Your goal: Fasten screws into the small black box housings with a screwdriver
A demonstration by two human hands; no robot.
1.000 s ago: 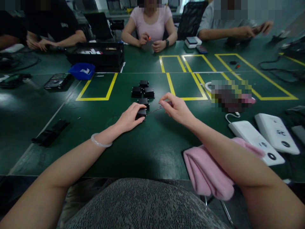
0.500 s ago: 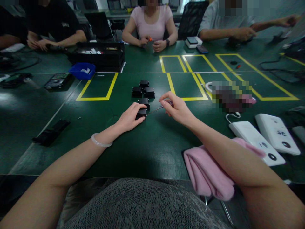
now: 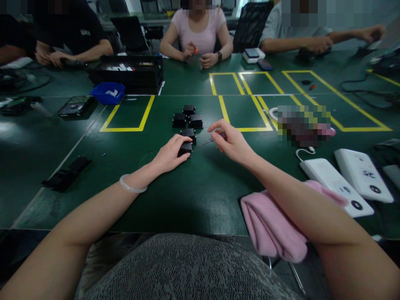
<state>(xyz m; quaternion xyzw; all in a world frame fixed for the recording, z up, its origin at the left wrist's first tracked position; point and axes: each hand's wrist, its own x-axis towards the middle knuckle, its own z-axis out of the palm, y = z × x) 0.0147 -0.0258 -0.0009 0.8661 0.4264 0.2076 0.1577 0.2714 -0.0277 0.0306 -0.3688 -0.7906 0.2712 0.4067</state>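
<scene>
My left hand (image 3: pixel 170 154) is closed around a small black box (image 3: pixel 186 148), keeping it on the green table (image 3: pixel 193 196). Between the fingers of my right hand (image 3: pixel 229 139) is a thin screwdriver (image 3: pixel 208 143), its handle partly covered by them. The shaft points left, and its tip is at the right side of the held box. Just beyond, another black box (image 3: pixel 188 135) sits close to my left fingers. Three similar boxes, one of them a black box (image 3: pixel 189 109) at the back, are grouped behind it.
Black parts (image 3: pixel 67 173) lie at left, near a tiny screw-like piece (image 3: pixel 104 154). A blue tray (image 3: pixel 108 93) and a black bin (image 3: pixel 128 75) stand farther back. At right are a pink cloth (image 3: pixel 271 225) and white power banks (image 3: pixel 337 187). Several people sit across the table.
My hands and the held box stay nearly in place; the screwdriver shifts only slightly. Across the table, a co-worker's hand with an orange-tipped item has risen a little.
</scene>
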